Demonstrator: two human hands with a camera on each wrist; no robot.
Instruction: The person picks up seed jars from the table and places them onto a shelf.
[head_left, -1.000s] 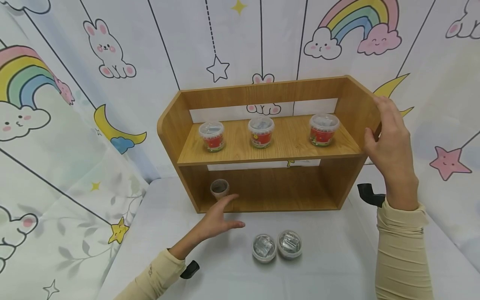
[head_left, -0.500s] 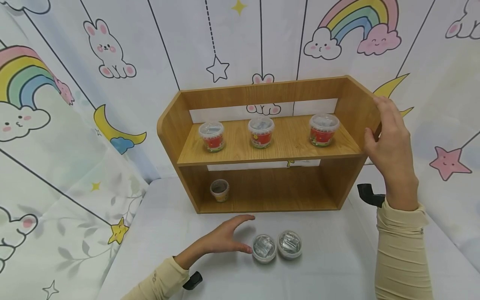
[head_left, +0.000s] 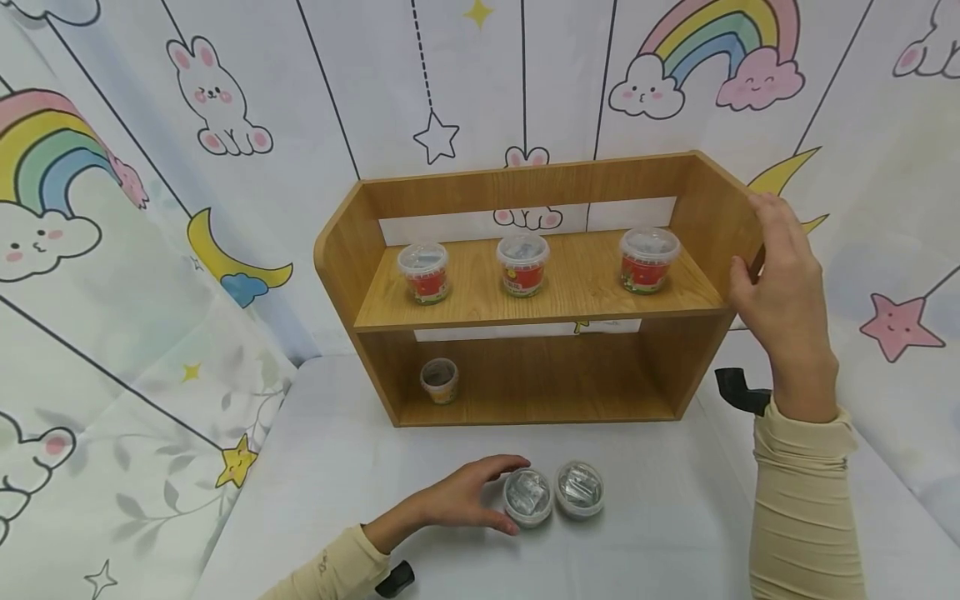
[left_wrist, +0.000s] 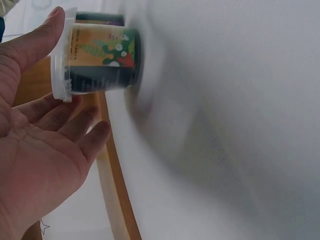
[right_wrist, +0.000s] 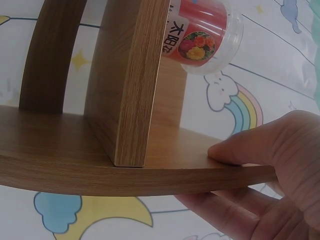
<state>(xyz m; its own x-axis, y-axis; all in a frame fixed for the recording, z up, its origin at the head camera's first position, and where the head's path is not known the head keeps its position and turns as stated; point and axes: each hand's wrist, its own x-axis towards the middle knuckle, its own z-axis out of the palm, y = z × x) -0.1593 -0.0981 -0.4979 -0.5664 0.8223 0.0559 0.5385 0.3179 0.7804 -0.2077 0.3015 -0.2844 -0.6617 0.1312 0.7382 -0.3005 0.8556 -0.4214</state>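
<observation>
My left hand (head_left: pixel 467 497) is spread around the near side of a small plastic cup (head_left: pixel 528 497) with a clear lid, standing on the white cloth. In the left wrist view, thumb and fingers lie on either side of that cup's lid (left_wrist: pixel 61 65); firm contact cannot be made out. Its label (left_wrist: pixel 102 47) is orange and dark green. A second lidded cup (head_left: pixel 580 489) stands just to its right. My right hand (head_left: pixel 787 304) grips the right side panel (right_wrist: pixel 190 175) of a two-tier wooden shelf (head_left: pixel 517 421), thumb inside and fingers outside.
Three red-labelled lidded cups, left (head_left: pixel 427 286), middle (head_left: pixel 522 279) and right (head_left: pixel 643 275), stand on the upper tier. One cup (head_left: pixel 439 385) with a dark top sits at the left of the lower tier. Behind hangs a printed cloth (head_left: pixel 300 108).
My left hand has moved from the lower tier's front, right and toward me, to the left cup on the cloth. The right hand keeps its hold on the shelf.
</observation>
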